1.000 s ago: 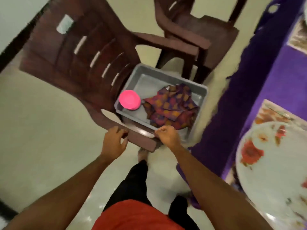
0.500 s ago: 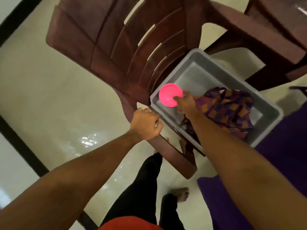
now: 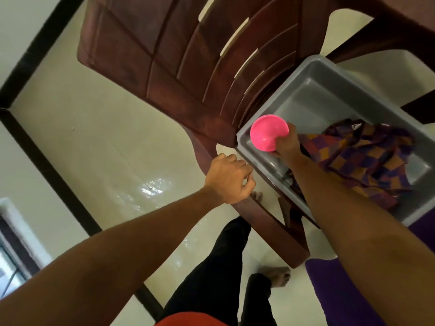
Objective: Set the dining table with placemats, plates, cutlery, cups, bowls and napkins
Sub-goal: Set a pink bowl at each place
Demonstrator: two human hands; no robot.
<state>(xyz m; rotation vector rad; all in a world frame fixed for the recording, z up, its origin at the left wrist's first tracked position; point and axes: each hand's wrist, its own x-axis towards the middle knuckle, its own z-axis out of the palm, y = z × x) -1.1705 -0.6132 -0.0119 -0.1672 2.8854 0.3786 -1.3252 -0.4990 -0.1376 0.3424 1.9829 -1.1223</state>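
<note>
Since half a second ago the pink bowl (image 3: 267,135) has risen from the tub floor and tipped up, its hollow side facing the camera. Nearest, black trousers (image 3: 211,267) and a bare foot (image 3: 277,276) stand on the glossy cream floor (image 3: 94,137), with purple fabric (image 3: 329,290) at the lower right. Further out, the left hand (image 3: 227,178) curls its fingers over the arm of the brown plastic chair (image 3: 188,55). Beyond it, the right hand (image 3: 286,144) grasps the bowl by its right edge, above the near left corner of the grey tub (image 3: 353,81) on the chair seat. A crumpled purple-and-orange checked cloth (image 3: 367,158) lies in the tub's right half. The slatted chair back rises behind.
</note>
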